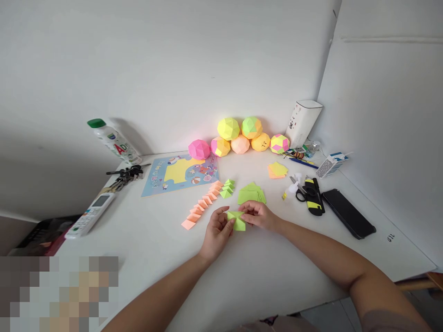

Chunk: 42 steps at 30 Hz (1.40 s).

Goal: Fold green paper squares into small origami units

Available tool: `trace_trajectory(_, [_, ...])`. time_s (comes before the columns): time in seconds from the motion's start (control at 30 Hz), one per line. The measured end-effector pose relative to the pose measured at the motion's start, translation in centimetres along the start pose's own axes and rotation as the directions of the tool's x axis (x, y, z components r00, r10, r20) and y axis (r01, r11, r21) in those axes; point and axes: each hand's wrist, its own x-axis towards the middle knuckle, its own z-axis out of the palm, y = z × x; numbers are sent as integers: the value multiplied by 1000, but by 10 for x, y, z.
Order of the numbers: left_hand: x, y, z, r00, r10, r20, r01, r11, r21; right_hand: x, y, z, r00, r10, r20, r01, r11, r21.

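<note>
Between both hands is a small green square of folded paper (238, 225), with crease lines on it. My left hand (218, 230) pinches its left side between thumb and fingers. The thumb and fingers of my right hand (259, 216) close on its right upper edge. Just beyond the hands lies a pile of green paper sheets (252, 191). To the left of it, a short row of folded green pieces (227, 189) sits beside a longer row of folded peach paper pieces (202, 205).
Faceted paper balls, including a pink ball (199, 149), stand against the wall. A patterned blue sheet (155, 177), bottle (116, 143), keys (126, 175) and remote control (90, 216) lie left. At right are scissors (301, 194), a utility knife (313, 197), a black phone (349, 213) and a small carton (332, 164).
</note>
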Motion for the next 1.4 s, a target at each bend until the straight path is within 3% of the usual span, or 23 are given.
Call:
trace_trajectory(0.33, [-2,-8,-1,998,-41,52,42,999,-15,0,2,0,999,-34,9,35,999,-22])
trace_trajectory(0.83, [0,-5,-1,999,-31,38,29,999,46,-1,2,0,999,-24,27,25,999,-25])
trace_trajectory(1.4, [0,-6,0,999,-26,37,26,1000,3,0,2,1,999,-23,32,25,998,-65])
